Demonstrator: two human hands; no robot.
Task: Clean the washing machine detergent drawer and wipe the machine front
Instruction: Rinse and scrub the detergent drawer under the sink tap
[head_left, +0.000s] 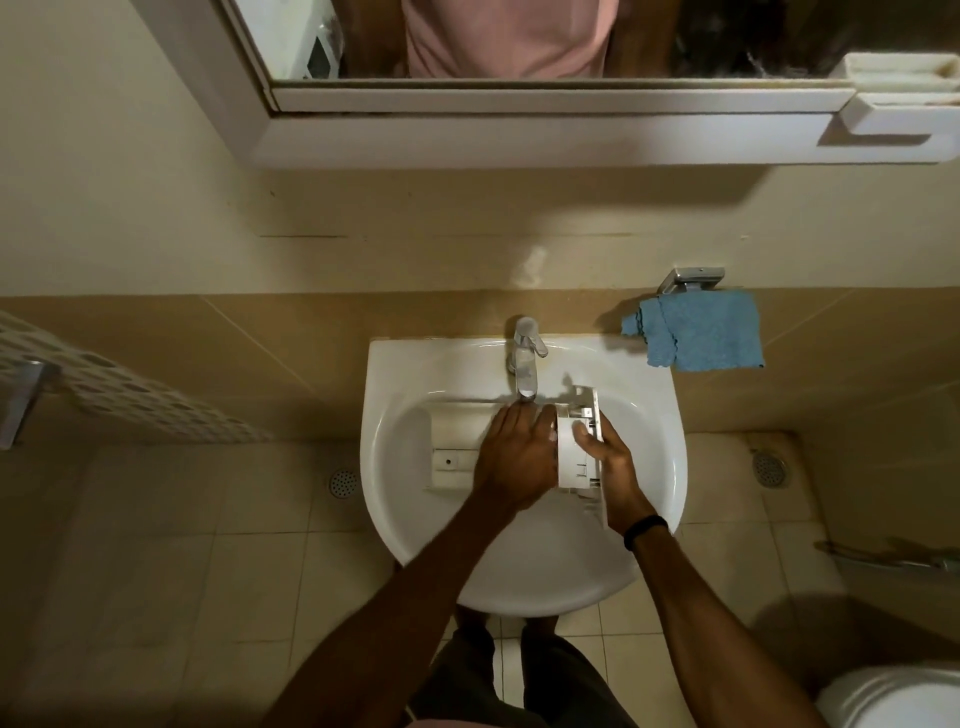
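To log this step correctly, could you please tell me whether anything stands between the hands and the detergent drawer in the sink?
Nothing visible does. The left hand lies flat on the middle of the detergent drawer, the right hand grips its front end, all inside the sink below the tap.

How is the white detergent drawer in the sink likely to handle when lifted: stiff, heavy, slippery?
Probably stiff: the detergent drawer lies across the sink without sagging. Likely light, since the right hand grips only one end while the left hand lies flat on it. Smooth plastic under the tap may be slippery if wet.
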